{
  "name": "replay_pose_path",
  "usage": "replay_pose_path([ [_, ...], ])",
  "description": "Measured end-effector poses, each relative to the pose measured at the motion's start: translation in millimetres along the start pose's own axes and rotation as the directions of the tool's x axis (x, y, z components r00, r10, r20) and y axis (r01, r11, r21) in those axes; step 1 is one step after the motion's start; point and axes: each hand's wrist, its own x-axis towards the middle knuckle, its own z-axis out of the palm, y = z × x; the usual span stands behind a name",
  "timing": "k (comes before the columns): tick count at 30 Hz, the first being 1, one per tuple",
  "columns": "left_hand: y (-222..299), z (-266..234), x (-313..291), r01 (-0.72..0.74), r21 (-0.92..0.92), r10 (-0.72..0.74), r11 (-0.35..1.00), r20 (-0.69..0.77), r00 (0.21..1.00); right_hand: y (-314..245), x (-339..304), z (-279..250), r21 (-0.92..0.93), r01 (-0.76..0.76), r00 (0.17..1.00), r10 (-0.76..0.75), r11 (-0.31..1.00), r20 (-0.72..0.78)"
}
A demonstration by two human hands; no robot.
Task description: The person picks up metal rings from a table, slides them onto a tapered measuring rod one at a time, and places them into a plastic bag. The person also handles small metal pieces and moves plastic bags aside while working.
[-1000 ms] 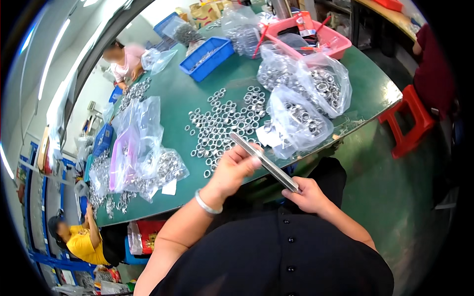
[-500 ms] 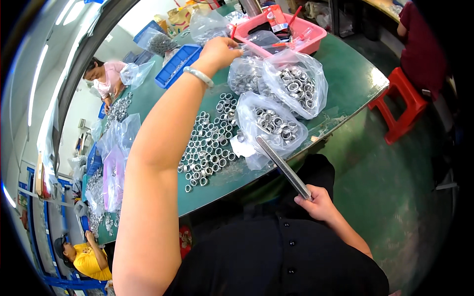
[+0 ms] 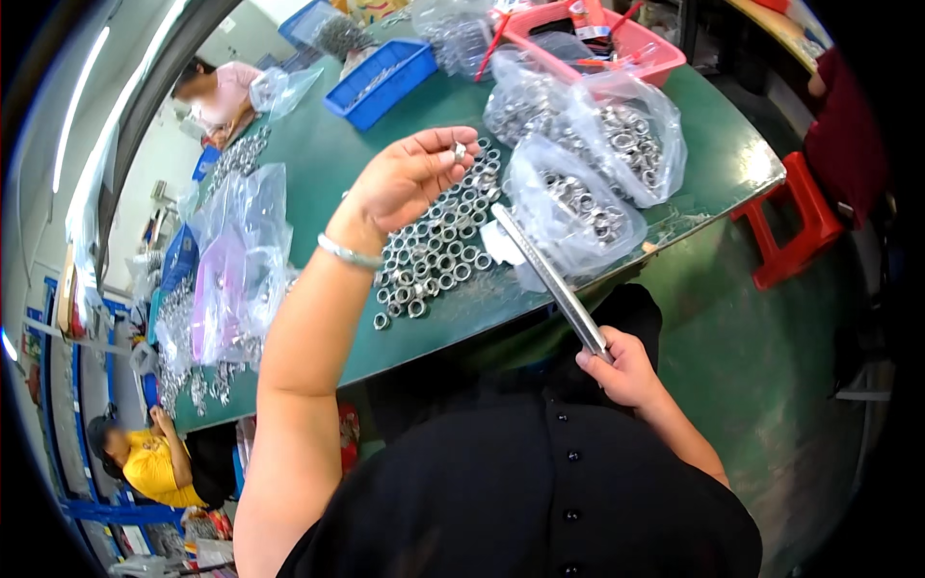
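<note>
Nut (image 3: 460, 150) pinched in left hand (image 3: 409, 178) grip — above table (image 3: 328, 164).

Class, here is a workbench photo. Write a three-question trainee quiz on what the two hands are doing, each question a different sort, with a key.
1. True or false: the right hand holds a long metal bar.
2. What does the left hand pinch in its fingertips? A) a small metal nut B) a plastic bag C) a red stool
3. Fill in: loose nuts lie on the ___ table.

Key: 1 true; 2 A; 3 green
</note>
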Motion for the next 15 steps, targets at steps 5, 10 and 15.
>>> replay_pose_path([
  [5, -30.0, -5.9, -61.7, -0.140, -0.143, 0.129, 0.980, -0.079, 0.988, -7.4, 5.7, 24.2, -0.008, -0.013, 0.996, 0.013, 1.000, 0.083],
  [10, -48.6, -13.8, -101.6, -0.272, -0.317, 0.251, 0.909, -0.107, 0.962, -20.8, 5.4, 47.9, -0.078, -0.028, 0.989, 0.039, 0.997, 0.145],
  [15, -62.9, -17.2, -127.6, -0.341, -0.388, 0.367, 0.856, -0.008, 0.930, -31.4, 4.5, 69.3, -0.151, -0.037, 0.975, 0.069, 0.988, 0.211],
])
